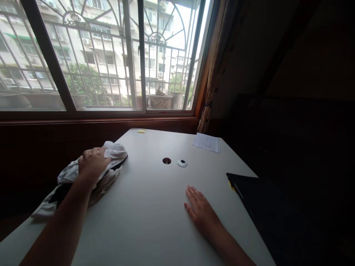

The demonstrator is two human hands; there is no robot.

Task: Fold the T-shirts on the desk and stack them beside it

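On the left of the white table lies a bunched pile of clothes, with white, black and brownish fabric showing. My left hand is on top of this pile, its fingers bent over the white cloth and gripping it; the fingertips are partly hidden. My right hand lies palm down on the bare tabletop, fingers stretched out and holding nothing. Beyond it are a round cable hole in the table and, just right of that, its loose round cover.
The white table reaches toward a barred window. Printed papers lie at the far right corner, and a small yellow note at the far edge. A dark flat item covers the right side. A curtain hangs beside the window.
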